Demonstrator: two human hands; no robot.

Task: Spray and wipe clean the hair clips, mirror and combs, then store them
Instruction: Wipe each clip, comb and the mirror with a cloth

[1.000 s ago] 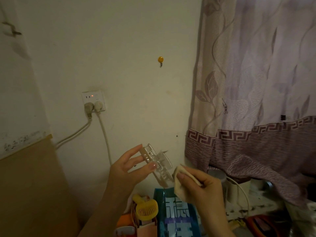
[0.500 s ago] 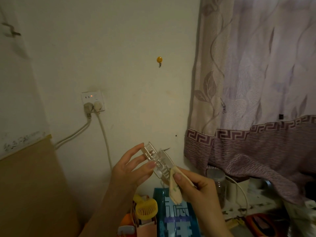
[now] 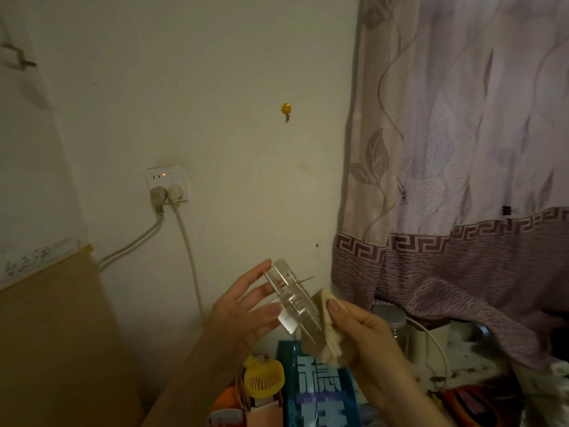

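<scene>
Your left hand [image 3: 243, 315] pinches the clear hair clip [image 3: 292, 303] — light, stiff, slippery; your right hand [image 3: 366, 337] grips the cloth [image 3: 323, 337].

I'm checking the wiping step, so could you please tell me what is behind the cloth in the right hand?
The cloth, pinched by the right hand, presses against the clear hair clip held by the left hand. The clip's lower edge is covered by cloth.

head cam | faces forward at wall [image 3: 240, 180] | hands close below
</scene>
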